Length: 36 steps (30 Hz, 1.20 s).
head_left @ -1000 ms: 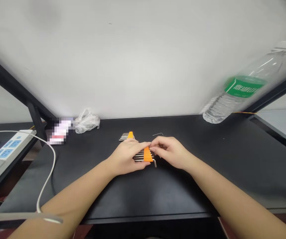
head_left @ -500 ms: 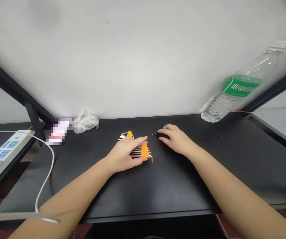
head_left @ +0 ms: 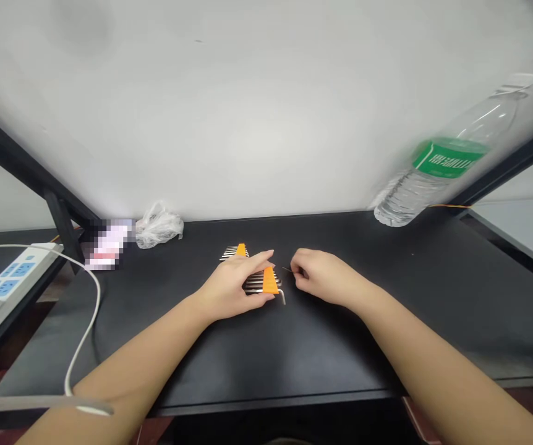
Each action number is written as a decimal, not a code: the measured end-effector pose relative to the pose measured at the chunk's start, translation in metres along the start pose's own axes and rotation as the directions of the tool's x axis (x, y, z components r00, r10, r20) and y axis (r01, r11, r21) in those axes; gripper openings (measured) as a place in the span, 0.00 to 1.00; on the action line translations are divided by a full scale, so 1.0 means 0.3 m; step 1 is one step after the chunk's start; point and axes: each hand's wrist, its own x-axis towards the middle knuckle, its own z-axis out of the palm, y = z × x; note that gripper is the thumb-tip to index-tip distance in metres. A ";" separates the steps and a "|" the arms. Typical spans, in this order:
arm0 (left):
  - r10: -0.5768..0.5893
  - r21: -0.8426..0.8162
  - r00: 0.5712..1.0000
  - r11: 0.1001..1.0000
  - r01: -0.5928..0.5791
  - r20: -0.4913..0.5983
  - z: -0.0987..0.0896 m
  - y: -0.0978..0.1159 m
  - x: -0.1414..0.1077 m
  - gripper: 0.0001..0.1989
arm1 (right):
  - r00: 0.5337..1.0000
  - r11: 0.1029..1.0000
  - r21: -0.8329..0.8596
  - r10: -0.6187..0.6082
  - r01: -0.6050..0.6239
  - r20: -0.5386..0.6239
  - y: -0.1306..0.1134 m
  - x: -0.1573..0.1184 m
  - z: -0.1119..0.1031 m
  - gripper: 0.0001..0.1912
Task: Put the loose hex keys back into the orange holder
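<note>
left hand (head_left: pixel 232 285) clamped around orange hex-key holder (head_left: pixel 270 281), right hand (head_left: pixel 324 275) pinching thin metal key (head_left: pixel 287 269), black desk (head_left: pixel 266 358), bottle (head_left: pixel 400 199) at right, green label (head_left: pixel 443 172), white characters (head_left: pixel 452 161) too blurred to read

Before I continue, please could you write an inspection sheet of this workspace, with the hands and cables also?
Surface: black table, faintly shiny.
Job's things: orange holder with metal keys; another orange part with keys beyond it, partly hidden; a thin metal rod.
Clutter: crumpled plastic bag, pixelated item beside it, large green-labelled bottle.
Hands: left hand grips the orange holder; right hand pinches the thin metal rod.
Cables: pale cable at the left, crossing the left forearm in view.
Surroundings: pale wall behind, black frame at both sides, power strip at left.
</note>
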 end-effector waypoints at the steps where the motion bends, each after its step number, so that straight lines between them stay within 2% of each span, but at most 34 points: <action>1: 0.008 0.001 1.000 1.000 -0.008 -0.004 0.001 -0.002 0.000 0.42 | 0.999 0.998 0.050 -0.045 0.045 -0.009 -0.013 -0.002 -0.005 0.05; 5: 0.025 0.004 1.000 1.000 -0.025 -0.015 0.003 -0.007 0.001 0.42 | 0.982 0.963 0.202 -0.162 0.180 -0.100 -0.045 0.000 -0.018 0.05; 10: 0.001 -0.017 1.000 1.000 0.000 0.009 0.006 -0.007 0.002 0.43 | 0.955 0.938 0.213 -0.239 0.274 -0.174 -0.048 -0.003 -0.017 0.06; 19: -0.027 -0.029 0.999 0.999 0.028 0.018 0.001 -0.010 0.000 0.44 | 0.955 0.941 0.199 -0.242 0.274 -0.172 -0.042 -0.010 -0.022 0.06; 26: 0.030 -0.007 0.999 1.000 -0.030 0.019 0.008 -0.008 0.003 0.45 | 0.953 0.941 0.173 -0.269 0.291 -0.140 -0.036 -0.018 -0.017 0.06; 36: 0.063 -0.011 0.998 0.998 -0.063 0.015 0.016 -0.026 -0.003 0.44 | 0.957 0.946 0.178 -0.247 0.272 -0.151 -0.036 -0.019 -0.029 0.07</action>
